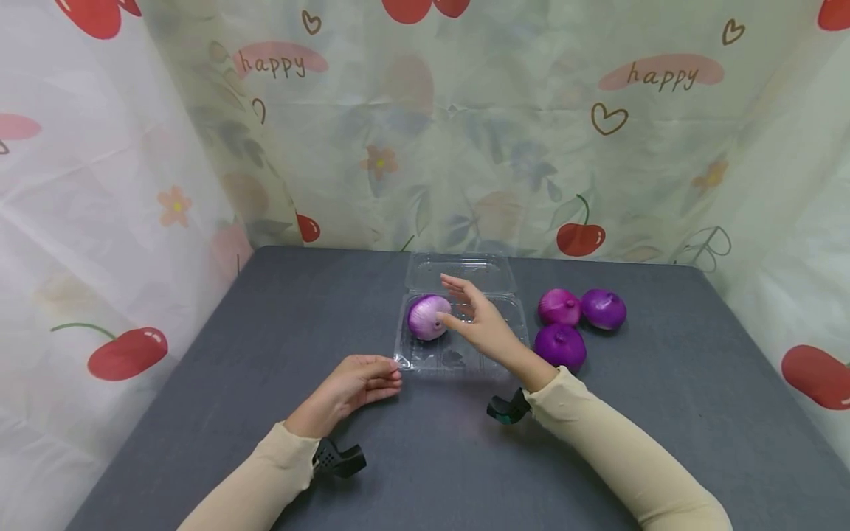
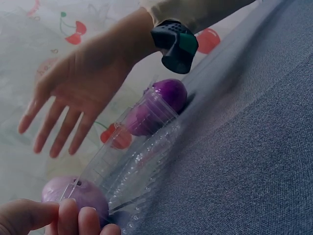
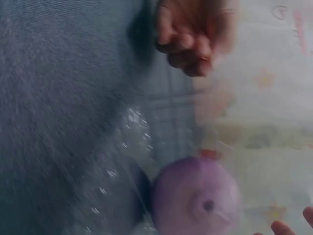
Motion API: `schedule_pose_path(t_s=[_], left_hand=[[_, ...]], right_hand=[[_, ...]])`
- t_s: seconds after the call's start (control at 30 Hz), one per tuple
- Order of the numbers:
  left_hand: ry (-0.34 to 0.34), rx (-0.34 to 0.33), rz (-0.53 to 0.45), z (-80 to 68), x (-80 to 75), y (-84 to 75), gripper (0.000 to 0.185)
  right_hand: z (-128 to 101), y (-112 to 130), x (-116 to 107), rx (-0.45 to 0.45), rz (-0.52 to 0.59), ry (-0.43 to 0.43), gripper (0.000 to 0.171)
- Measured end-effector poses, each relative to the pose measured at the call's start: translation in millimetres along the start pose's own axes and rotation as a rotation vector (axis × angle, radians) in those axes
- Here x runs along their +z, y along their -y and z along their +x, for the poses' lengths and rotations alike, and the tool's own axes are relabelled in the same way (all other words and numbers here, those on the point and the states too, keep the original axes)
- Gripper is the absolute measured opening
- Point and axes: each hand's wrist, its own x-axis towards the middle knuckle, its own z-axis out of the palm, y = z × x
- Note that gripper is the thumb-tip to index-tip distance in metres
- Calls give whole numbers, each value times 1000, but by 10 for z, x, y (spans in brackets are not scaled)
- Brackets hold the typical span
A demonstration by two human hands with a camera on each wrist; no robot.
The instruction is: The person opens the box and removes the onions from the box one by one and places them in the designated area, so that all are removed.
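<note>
An open clear plastic clamshell container (image 1: pixel 465 360) lies mid-table. A pale purple onion (image 1: pixel 428 316) (image 2: pixel 73 193) (image 3: pixel 195 198) sits in its left half. My right hand (image 1: pixel 465 304) (image 2: pixel 73 93) hovers over the container with straight, spread fingers; the thumb tip is at the onion's right side. My left hand (image 1: pixel 385 372) (image 2: pixel 58 218) (image 3: pixel 188 41) rests on the table at the container's front left corner, fingers loosely curled and holding nothing that I can see. Three darker purple onions (image 1: pixel 561 346) (image 2: pixel 168 95) lie on the table right of the container.
The grey table (image 1: pixel 265 332) is walled on three sides by a printed curtain (image 1: pixel 465 147). The container's lid (image 1: pixel 461 271) lies flat behind its base. Black camera mounts sit on both wrists, the left (image 1: pixel 339 459) and the right (image 1: pixel 508 409).
</note>
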Motion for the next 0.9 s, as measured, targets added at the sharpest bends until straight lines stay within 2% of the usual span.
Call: schedule_pose_path(t_s=[0.2, 0.5, 0.67, 0.9], left_hand=[[6, 5, 4, -3, 2, 8, 9], [6, 4, -4, 3, -8, 11, 10], [12, 1, -11, 10, -7, 11, 7], [0, -11, -13, 14, -4, 3, 6]], right_hand=[[77, -104, 179, 24, -87, 7, 64], [155, -206, 253, 77, -179, 32, 65], [152, -275, 284, 108, -219, 131, 64], [115, -322, 275, 117, -237, 296, 78]])
